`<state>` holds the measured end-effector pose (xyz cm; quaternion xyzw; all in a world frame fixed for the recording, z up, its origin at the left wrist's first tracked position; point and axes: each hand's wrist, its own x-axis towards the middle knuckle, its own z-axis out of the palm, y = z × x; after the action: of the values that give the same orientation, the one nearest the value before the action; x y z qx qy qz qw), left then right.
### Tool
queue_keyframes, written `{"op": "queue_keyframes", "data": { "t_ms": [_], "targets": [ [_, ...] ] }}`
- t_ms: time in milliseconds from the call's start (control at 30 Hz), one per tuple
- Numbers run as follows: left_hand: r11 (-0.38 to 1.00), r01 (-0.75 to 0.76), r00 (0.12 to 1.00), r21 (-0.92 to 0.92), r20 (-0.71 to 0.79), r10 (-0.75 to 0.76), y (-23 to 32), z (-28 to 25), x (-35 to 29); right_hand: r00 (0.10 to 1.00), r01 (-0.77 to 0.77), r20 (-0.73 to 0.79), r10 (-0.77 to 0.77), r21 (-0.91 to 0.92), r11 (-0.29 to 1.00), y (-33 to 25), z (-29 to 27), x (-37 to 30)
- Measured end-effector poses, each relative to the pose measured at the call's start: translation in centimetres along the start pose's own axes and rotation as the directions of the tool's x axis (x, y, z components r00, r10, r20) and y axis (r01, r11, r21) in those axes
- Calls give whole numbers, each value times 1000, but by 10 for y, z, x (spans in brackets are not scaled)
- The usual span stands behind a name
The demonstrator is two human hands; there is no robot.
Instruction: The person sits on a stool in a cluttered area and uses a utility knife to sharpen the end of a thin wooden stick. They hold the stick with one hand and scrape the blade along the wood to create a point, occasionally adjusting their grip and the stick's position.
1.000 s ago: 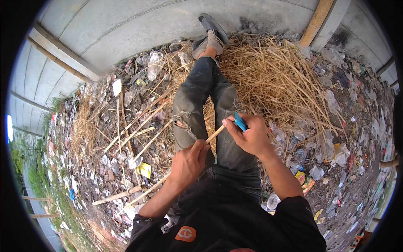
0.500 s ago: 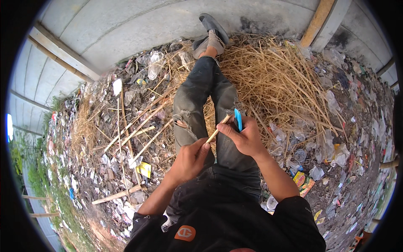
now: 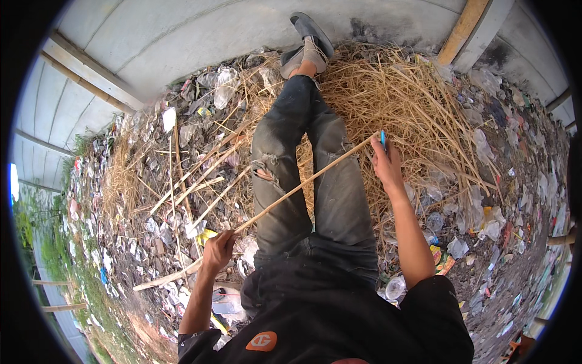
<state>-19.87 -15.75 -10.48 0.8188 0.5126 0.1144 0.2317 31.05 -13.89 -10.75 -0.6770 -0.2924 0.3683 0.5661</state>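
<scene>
A thin, pale bamboo stick [image 3: 303,183] stretches slantwise above my thighs. My left hand [image 3: 218,250], at the lower left, has its fingers closed around the stick's near end. At the other end is my right hand [image 3: 387,165], curled around a small blue tool [image 3: 383,139] that looks like a cutter knife; its blade cannot be made out. The stick's far tip meets the fingers of this hand. My legs [image 3: 309,164] lie outstretched beneath, in torn dark trousers, with the ankles crossed.
A heap of dry straw-like strips [image 3: 394,109] spreads past my legs to the right. Longer bamboo pieces [image 3: 173,274] lie on the left, among scattered plastic litter [image 3: 224,88]. Beyond my feet runs a grey concrete wall [image 3: 242,36] with a wooden post [image 3: 464,30].
My hands have moved far apart, the left toward the lower left, the right up and rightward. Much more of the stick now shows between them. The blue tool moved with my right hand.
</scene>
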Motion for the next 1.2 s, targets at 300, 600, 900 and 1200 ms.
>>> {"op": "queue_keyframes", "data": {
  "t_ms": [300, 600, 900, 1200],
  "targets": [
    [1000, 16, 998, 8, -61, -15, -17, 15, -19, 947, -13, 310, 82, -218, 976, 23, 22, -23],
    [996, -11, 995, 92, -102, 20, -27, 24, -20, 988, 156, 101, -119, -651, 743, 7, 17, 12],
    [974, -72, 977, 216, -181, 112, -35, 44, -21, 971, 235, 134, -197, -678, 697, 39, 48, 8],
    [979, -16, 988, 201, -147, 46, -30, 47, -25, 954, 299, 195, -227, -567, 768, 25, 51, 2]
  ]
}}
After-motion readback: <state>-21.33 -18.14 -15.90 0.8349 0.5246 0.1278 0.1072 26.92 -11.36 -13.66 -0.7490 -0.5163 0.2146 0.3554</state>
